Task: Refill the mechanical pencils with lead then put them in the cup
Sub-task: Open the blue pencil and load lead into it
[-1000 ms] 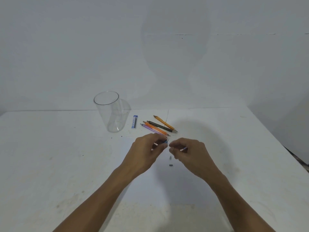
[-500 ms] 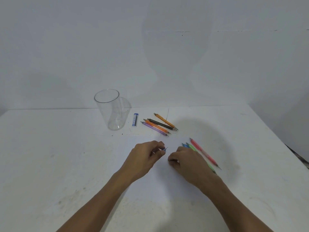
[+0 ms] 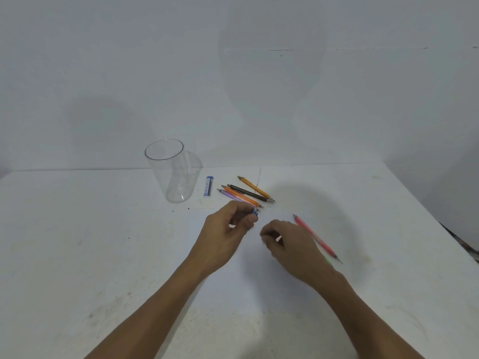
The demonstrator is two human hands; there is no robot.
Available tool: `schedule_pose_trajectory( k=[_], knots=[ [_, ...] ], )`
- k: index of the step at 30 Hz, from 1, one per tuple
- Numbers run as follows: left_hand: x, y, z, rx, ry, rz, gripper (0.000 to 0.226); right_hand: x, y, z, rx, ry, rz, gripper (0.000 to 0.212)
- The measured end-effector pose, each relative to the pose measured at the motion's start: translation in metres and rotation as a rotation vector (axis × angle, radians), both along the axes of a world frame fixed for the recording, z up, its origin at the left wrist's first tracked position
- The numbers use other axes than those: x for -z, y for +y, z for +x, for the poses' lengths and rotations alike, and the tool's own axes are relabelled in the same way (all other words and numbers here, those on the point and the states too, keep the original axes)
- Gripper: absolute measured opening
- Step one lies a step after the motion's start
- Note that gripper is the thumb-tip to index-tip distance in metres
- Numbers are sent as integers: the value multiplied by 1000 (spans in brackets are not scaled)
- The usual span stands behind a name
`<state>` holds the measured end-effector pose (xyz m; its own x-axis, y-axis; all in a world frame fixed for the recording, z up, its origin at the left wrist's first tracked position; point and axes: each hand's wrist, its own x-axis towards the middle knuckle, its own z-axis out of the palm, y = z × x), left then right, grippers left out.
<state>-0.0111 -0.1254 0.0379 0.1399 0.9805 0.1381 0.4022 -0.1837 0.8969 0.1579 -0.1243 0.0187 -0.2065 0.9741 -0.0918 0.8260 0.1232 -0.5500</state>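
Since half a second ago my left hand point(image 3: 233, 226) has come up and away from me, closer to the loose pencils, and the blue and green pencil ends that showed above my right hand point(image 3: 287, 242) are now covered by it.

Reading left to right: the clear cup point(image 3: 169, 172) stands upright at the far side of the white surface point(image 3: 77, 242), well apart from both hands. Just right of it lies the small blue-and-white lead case point(image 3: 208, 186). Then comes the cluster of four, slanted side by side: purple pencil point(image 3: 229, 195), orange pencil point(image 3: 239, 195), black pencil point(image 3: 247, 193) and yellow pencil point(image 3: 255, 189). The tips of the purple and orange ones end right beside my left knuckles.

Left hand: fingers curled, thumb and fingertips pinching a small blue piece point(image 3: 255, 211) that pokes out toward the right. I can't make out what that piece is.

Right hand: close beside the left but not touching it, a narrow gap between them. The fingers are curled down over the surface; whether they grip anything I cannot tell, because the palm side is hidden from me.

Farther right, the pink pencil point(image 3: 315, 235) lies flat, slanted, just beside the back of my right hand with its dark tip toward me. A sliver of green pencil point(image 3: 328, 260) peeks out at my right wrist.
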Motion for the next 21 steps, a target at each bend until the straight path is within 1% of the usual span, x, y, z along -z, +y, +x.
schedule_pose_trajectory(
  k=[2, 4, 9, 13, 15, 17, 18, 19, 21],
  knots=[
    [-2, 0, 1, 4, -25, 29, 24, -8, 0, 0, 51, 145, 16, 21],
    [-2, 2, 2, 5, -44, 58, 27, -13, 1, 1, 79, 239, 42, 21],
    [-6, 6, 4, 3, -81, 50, 21, -17, 3, 2, 99, 317, 68, 18],
    [-7, 7, 5, -2, -35, 77, 28, -16, 4, 3, 111, 341, 64, 19],
    [-7, 6, 4, 4, -17, 91, 33, -18, 5, 3, 134, 403, 57, 18],
    [-5, 5, 3, 8, -11, 88, 31, -23, 6, 4, 175, 502, 26, 15],
    [-4, 5, 3, 9, -1, 82, 28, -26, 6, 5, 184, 517, 20, 13],
    [-4, 5, 3, 11, 11, 76, 26, -27, 6, 7, 171, 468, 36, 12],
    [-4, 5, 3, 10, 24, 63, 21, -25, 6, 10, 67, 220, 52, 12]
  ],
)
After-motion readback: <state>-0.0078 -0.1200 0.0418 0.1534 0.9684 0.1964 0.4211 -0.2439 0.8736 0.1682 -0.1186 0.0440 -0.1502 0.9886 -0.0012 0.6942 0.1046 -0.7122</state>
